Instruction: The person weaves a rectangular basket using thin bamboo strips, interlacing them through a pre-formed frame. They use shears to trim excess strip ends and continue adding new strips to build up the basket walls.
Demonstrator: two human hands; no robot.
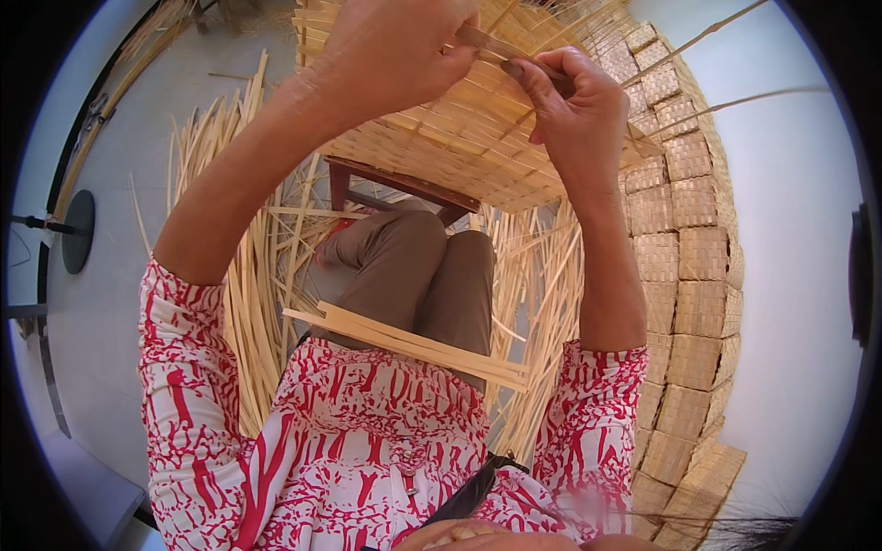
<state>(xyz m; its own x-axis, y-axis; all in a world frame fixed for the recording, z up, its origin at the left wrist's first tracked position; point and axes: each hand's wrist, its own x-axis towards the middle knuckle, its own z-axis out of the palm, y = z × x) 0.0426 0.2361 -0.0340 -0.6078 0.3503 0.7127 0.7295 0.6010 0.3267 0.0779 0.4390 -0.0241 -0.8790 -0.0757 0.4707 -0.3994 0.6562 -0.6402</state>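
Observation:
A narrow brown bamboo strip point(497, 48) stretches between my two hands, above a partly woven bamboo basket point(441, 138). At its left end, my left hand point(404, 57) is closed, with the fingertips pinching the strip. My right hand point(581, 108) pinches the other end between thumb and fingers. Loose strip ends stick out from the basket's upper and right sides. The woven piece rests on a dark wooden stool point(404, 178) in front of my knees. Across my lap lies a small bundle of flat pale strips point(413, 345).
Long loose bamboo strips point(250, 340) are heaped on the floor at my left, and more strips point(542, 266) lie at my right. Stacked woven boxes point(694, 253) line the white wall on the right. A round black stand base point(80, 231) is at the far left.

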